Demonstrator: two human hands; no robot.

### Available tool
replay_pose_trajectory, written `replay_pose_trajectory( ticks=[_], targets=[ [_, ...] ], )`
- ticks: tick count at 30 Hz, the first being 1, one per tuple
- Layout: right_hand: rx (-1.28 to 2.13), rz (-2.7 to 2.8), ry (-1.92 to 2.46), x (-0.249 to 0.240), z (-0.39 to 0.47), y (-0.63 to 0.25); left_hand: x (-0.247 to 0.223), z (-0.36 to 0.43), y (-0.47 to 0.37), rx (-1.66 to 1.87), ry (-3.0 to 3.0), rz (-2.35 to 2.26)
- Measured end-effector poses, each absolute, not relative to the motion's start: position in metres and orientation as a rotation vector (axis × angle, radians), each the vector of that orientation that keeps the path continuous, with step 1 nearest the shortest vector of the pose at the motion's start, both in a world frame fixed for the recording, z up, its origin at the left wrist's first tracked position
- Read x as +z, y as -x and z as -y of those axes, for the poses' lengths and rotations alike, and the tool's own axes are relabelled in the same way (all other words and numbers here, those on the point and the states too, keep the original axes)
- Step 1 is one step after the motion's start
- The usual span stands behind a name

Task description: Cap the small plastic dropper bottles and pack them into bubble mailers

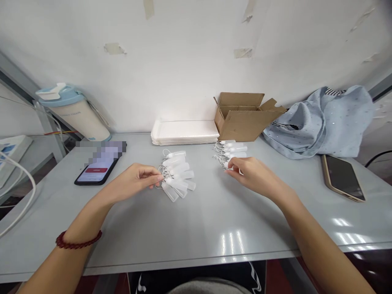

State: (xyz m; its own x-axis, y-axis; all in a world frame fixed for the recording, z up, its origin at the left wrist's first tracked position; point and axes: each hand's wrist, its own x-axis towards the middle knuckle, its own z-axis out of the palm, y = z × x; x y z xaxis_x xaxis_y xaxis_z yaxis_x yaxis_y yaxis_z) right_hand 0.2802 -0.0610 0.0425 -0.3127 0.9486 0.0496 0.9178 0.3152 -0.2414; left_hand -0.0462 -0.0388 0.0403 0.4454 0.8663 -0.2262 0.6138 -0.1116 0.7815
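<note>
One bunch of tags (177, 165) lies nearer you than the box (251, 124) and off to its left; a second bunch (234, 148) sits just in front of the box's left part. You appear to be handling tags by their corded ends, one hand at each bunch. The next move, I judge, calls for a light fingertip pinch, since the cords (166, 173) overlap and could snag. Your left hand (139, 179) points toward the box from its left, thumb and forefinger nearly together at the first bunch's cords. Your right hand (255, 173), in front of the box, bends at the wrist, fingers curled down to the second bunch's nearest tag. Fingertips are partly hidden, so I cannot tell whether either hand truly grips anything.
</note>
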Motion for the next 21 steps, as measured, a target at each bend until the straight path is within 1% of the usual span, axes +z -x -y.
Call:
replay_pose_trajectory(
  ticks=[6, 14, 18, 21],
  targets=[
    [0.367, 2.329, 1.851, 0.048, 0.061, -0.296, 0.040, 0.038, 0.048, 0.329, -1.851, -1.339],
    [0.450, 2.393, 2.002, 0.051, 0.063, -0.292, 0.042, 0.041, 0.039, 0.535, -1.898, -1.656],
    [0.412, 2.480, 2.017, 0.050, 0.065, -0.284, 0.040, 0.046, 0.029, 0.640, -1.919, -1.696],
    [0.328, 2.431, 2.067, 0.049, 0.064, -0.285, 0.037, 0.049, 0.024, 0.692, -1.916, -1.654]
  ],
)
